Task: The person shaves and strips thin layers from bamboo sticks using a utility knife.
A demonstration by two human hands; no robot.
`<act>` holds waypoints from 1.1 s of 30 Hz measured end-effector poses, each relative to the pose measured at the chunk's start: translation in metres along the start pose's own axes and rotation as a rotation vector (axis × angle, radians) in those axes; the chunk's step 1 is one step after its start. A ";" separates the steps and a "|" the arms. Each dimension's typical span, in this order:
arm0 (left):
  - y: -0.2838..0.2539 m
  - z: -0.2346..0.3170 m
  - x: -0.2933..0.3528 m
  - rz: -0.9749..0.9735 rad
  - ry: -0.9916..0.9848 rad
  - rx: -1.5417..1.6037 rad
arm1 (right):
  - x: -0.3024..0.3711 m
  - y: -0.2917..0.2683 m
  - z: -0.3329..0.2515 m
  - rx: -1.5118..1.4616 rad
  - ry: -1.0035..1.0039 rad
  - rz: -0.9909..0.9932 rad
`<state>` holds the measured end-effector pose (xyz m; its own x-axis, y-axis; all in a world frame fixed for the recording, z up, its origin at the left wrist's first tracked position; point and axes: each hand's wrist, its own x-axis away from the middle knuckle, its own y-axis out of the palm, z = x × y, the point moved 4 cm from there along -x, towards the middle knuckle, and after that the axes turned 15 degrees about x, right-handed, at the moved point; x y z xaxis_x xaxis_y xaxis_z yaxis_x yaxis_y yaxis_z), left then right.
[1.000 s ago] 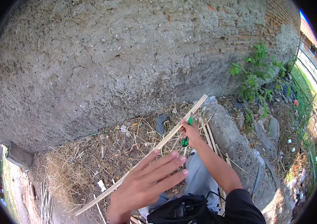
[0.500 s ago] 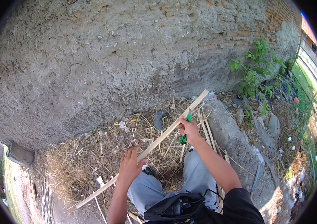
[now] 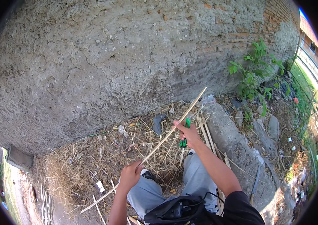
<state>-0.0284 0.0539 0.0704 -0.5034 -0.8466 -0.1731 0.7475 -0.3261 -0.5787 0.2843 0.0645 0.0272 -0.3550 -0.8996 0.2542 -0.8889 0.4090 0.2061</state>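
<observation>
A long, pale strip of split bamboo or wood point(image 3: 157, 145) lies slantwise before me, its narrow edge showing. Its far end points up right toward the wall; the near end reaches down left past my wrist. My left hand point(image 3: 129, 176) grips the strip at its lower middle, fingers closed round it. Higher up, my right hand point(image 3: 189, 134) pinches the same strip between thumb and fingers. That hand also holds a green utility knife point(image 3: 183, 143), its handle showing above and below the fingers. I cannot make out the blade.
A rough plastered wall point(image 3: 121, 63) rises in front. Dry straw point(image 3: 63, 176) covers the ground at its foot. More pale strips point(image 3: 208, 137) lie by my right leg, beside a concrete slab point(image 3: 228, 131). A leafy plant point(image 3: 254, 73) grows at the right.
The strip has been turned from its broad face to its narrow edge. My left hand has shifted slightly down and its fingers have closed round the strip. The right hand has barely moved.
</observation>
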 end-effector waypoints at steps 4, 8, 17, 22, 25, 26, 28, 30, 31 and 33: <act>0.001 -0.010 0.003 -0.143 -0.200 0.029 | 0.000 0.001 -0.001 0.067 -0.042 0.009; -0.008 0.006 0.004 -0.135 -0.183 0.117 | -0.005 -0.004 0.004 0.125 -0.017 0.052; -0.059 -0.038 0.024 -0.070 -0.177 0.019 | -0.005 -0.008 0.005 0.072 -0.016 0.116; -0.088 -0.054 0.040 0.318 -0.458 0.210 | -0.004 -0.007 0.002 0.109 0.014 0.123; -0.099 -0.082 0.055 0.501 -0.171 0.353 | -0.003 0.000 0.001 0.107 0.034 0.109; -0.096 -0.075 0.054 0.578 -0.164 0.351 | -0.003 -0.003 0.002 0.102 0.041 0.115; -0.091 -0.044 0.047 0.658 -0.244 0.366 | -0.004 -0.009 0.004 0.098 0.064 0.126; -0.093 -0.048 0.054 0.705 -0.206 0.348 | -0.003 -0.006 0.002 0.100 0.070 0.120; -0.095 -0.052 0.058 0.749 -0.168 0.333 | -0.003 -0.004 0.002 0.103 0.074 0.119; -0.097 -0.064 0.063 0.729 -0.185 0.407 | -0.005 -0.006 0.005 0.110 0.077 0.112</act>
<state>-0.1605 0.0594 0.0646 0.2162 -0.9471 -0.2372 0.9724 0.2308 -0.0354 0.2897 0.0658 0.0205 -0.4339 -0.8335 0.3421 -0.8731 0.4827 0.0688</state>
